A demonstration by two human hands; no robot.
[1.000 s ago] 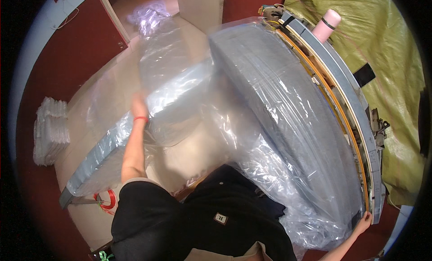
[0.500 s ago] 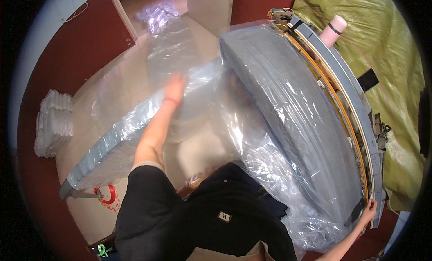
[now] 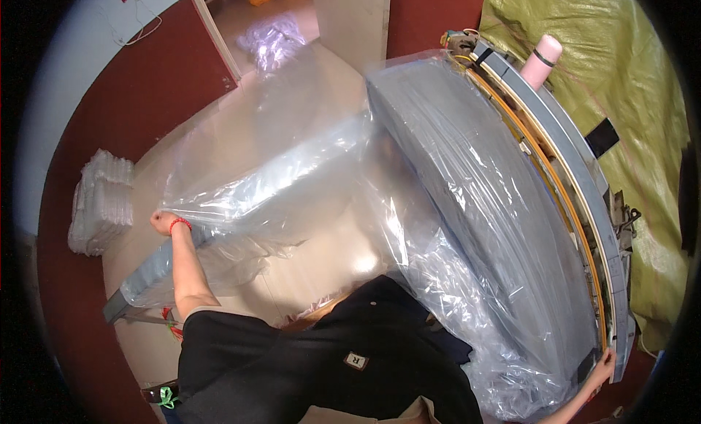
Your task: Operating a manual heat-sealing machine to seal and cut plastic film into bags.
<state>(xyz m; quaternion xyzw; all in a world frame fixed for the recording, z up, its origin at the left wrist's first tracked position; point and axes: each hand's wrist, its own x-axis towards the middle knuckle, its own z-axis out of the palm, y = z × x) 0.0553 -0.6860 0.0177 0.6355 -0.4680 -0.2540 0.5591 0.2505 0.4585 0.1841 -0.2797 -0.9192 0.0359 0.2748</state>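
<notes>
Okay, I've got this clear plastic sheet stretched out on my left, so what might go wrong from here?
The clear sheet is gathered to a point at your left grip, so it might tear or slip free there. The loose plastic bunched beside your right side could snag if you turn. The pink cylinder sits close to the grey rail, so a bump might knock it.

Clear plastic film (image 3: 241, 203), glossy, creased, draped along grey-blue beam (image 3: 150, 270).
</notes>
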